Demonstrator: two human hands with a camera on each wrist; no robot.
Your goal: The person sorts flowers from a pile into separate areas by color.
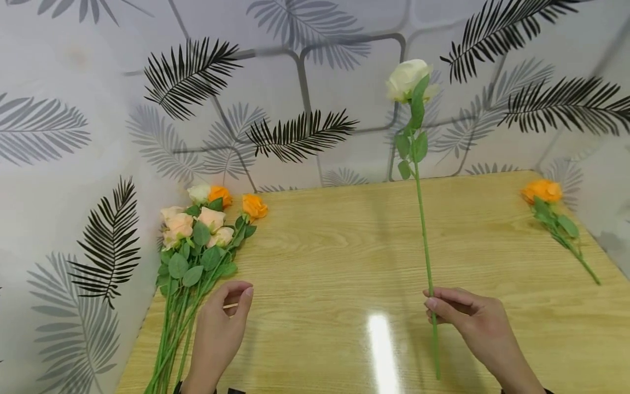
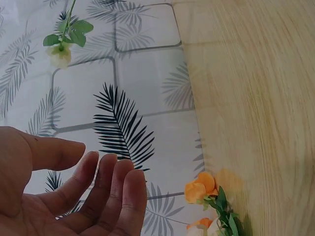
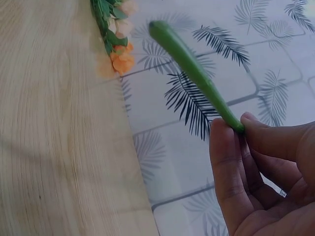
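In the head view my right hand (image 1: 474,323) pinches the green stem of a white artificial rose (image 1: 408,81) low down. The rose stands upright above the table, bloom at the top, with the stem's lower end hanging below my fingers. The right wrist view shows that stem end (image 3: 189,66) between thumb and fingertips. My left hand (image 1: 223,328) holds nothing; its fingers are loosely bent, just right of a bunch of artificial roses (image 1: 202,257) lying on the left. In the left wrist view the thumb and fingers of the left hand (image 2: 74,187) have nothing between them.
The bunch has peach, white and orange blooms with long stems, on a wood-grain table (image 1: 320,246). A single orange rose (image 1: 543,191) lies at the table's right edge. A wall with leaf-patterned covering (image 1: 334,148) rises behind the table.
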